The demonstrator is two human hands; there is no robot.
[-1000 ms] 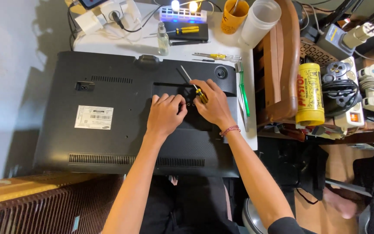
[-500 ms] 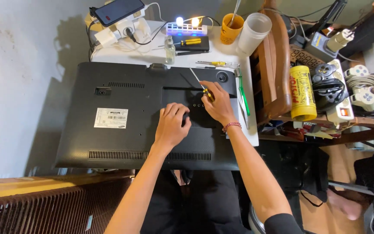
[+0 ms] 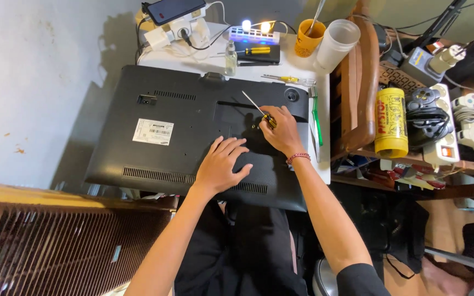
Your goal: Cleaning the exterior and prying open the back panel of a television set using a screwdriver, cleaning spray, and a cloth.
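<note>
Right hand (image 3: pixel 282 131) clamped on screwdriver (image 3: pixel 259 111) at two o'clock of flat, spread left hand (image 3: pixel 221 163) on monitor back (image 3: pixel 193 118), likely to slip and gouge plastic if tilted

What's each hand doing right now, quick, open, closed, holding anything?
Left hand: open, palm flat on the black monitor back panel.
Right hand: closed around a screwdriver, its shaft pointing up and away.

The right hand (image 3: pixel 282 131) covers most of the screwdriver (image 3: pixel 261 112) handle, and its tip on the monitor back (image 3: pixel 182 137) is too small to tell. The phone (image 3: pixel 174 8) at the top edge is cut off. The white label's (image 3: pixel 153 132) print is unreadable.
</note>
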